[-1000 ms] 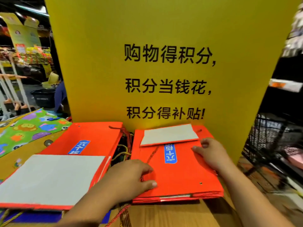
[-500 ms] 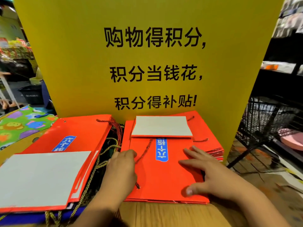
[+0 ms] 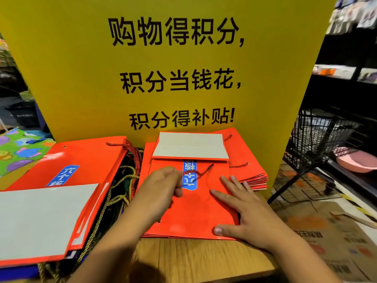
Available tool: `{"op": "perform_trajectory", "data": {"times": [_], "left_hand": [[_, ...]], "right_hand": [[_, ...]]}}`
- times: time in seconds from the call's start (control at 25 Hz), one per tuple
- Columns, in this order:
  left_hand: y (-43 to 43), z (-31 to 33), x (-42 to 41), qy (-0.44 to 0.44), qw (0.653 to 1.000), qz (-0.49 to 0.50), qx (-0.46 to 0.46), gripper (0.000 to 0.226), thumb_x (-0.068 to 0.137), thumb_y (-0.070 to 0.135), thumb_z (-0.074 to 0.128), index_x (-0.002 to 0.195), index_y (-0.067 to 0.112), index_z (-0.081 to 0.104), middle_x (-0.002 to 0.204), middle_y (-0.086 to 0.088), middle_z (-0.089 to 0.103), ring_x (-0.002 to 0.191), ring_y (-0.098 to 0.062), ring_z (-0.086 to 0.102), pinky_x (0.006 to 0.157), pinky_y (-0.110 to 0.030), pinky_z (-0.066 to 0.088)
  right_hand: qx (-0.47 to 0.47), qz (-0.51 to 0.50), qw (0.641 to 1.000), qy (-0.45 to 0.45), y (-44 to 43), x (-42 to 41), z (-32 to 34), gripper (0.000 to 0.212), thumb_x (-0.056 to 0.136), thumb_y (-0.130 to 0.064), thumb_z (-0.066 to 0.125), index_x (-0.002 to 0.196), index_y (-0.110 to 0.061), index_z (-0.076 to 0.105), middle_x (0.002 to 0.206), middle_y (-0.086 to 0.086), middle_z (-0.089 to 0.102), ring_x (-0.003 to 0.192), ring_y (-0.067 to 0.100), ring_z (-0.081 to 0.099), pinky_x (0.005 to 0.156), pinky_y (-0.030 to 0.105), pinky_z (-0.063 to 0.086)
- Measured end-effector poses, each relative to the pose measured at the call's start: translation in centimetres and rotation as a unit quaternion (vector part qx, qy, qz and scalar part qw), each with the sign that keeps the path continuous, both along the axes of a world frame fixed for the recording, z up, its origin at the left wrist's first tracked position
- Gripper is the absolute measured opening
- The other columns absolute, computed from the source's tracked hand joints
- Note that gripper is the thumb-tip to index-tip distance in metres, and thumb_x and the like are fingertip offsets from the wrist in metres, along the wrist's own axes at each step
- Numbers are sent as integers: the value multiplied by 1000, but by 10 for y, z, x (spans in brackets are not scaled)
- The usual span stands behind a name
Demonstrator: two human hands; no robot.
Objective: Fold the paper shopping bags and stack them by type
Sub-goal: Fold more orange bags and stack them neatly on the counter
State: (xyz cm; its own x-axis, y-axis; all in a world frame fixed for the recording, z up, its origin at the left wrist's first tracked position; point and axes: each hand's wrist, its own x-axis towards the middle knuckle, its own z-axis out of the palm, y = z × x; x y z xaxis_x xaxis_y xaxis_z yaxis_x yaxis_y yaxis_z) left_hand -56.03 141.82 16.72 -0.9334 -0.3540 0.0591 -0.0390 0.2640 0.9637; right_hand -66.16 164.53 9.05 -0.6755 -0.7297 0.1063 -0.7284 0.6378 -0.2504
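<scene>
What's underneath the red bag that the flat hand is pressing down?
More flat red bags, stacked on the wooden table; their edges poke out at the right. The top bag, under the right hand, hides how many.

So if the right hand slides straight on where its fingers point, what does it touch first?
Probably the dark cord handle lying on the top red bag, just ahead of the right hand; after it, the grey flap.
</scene>
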Motion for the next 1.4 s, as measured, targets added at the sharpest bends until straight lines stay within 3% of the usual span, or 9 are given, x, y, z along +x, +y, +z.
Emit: {"op": "perform_trajectory", "data": {"times": [0.2,0.36,0.56,0.72,0.84,0.96,1.08,1.24,1.4], "left_hand": [[23,45,-10,33,974,-134,182,26,103,23,43,86,9,58,57,1,41,48,-13,29,50,-26,28],[28,93,-21,80,974,-152,150,26,104,19,41,96,8,63,56,4,39,47,-8,24,48,-24,19],[38,146,-27,127,962,-184,154,24,103,21,44,93,10,63,61,4,46,50,-9,31,49,-26,19],[39,145,-26,167,968,-177,63,21,101,20,52,99,13,72,66,6,55,50,-6,35,45,-19,24],[33,100,-29,142,977,-146,-61,12,89,12,69,96,17,78,74,13,71,56,4,55,56,-14,39],[15,35,-27,37,977,-98,-188,17,79,14,80,83,31,78,81,12,76,70,9,64,64,-9,43],[7,-20,-22,-23,956,-103,-276,12,81,22,79,86,33,79,80,20,71,78,9,63,70,-14,45],[18,-49,-17,-7,913,-140,-383,24,87,43,60,105,37,74,94,22,67,94,4,60,86,-28,48],[28,-51,-11,37,929,-178,-322,10,86,32,72,94,34,77,86,20,70,85,0,63,78,-23,48]], "right_hand": [[15,-3,1000,5,0,2,1,88,65,-101,33,144,-68,12,158,-30,-20,146,-4,-24,125,41,-3],[18,-12,1000,8,-1,4,1,91,58,-105,25,141,-71,9,157,-32,-21,147,-2,-22,125,42,-1],[9,-9,1000,4,0,6,3,89,64,-100,37,144,-69,11,158,-30,-18,147,-3,-22,125,40,-1],[12,-15,1000,-8,0,8,9,89,62,-99,40,140,-73,6,157,-34,-20,144,-7,-24,123,40,3],[-20,-3,1000,21,0,7,6,95,56,-104,33,142,-68,18,158,-32,-15,146,-7,-20,123,37,6],[-126,0,992,2,5,4,0,85,63,-95,52,135,-50,52,152,-32,21,146,-6,12,119,31,24],[-189,-7,982,-9,9,0,-5,78,63,-87,64,125,-41,64,133,-23,43,130,-3,39,109,33,38],[-146,17,986,-78,15,-1,0,96,54,-87,71,138,-45,53,144,-35,27,138,-9,27,116,21,25],[-121,45,986,-103,17,-1,0,100,61,-73,79,148,-41,42,153,-38,14,137,-23,10,107,0,9]]}}
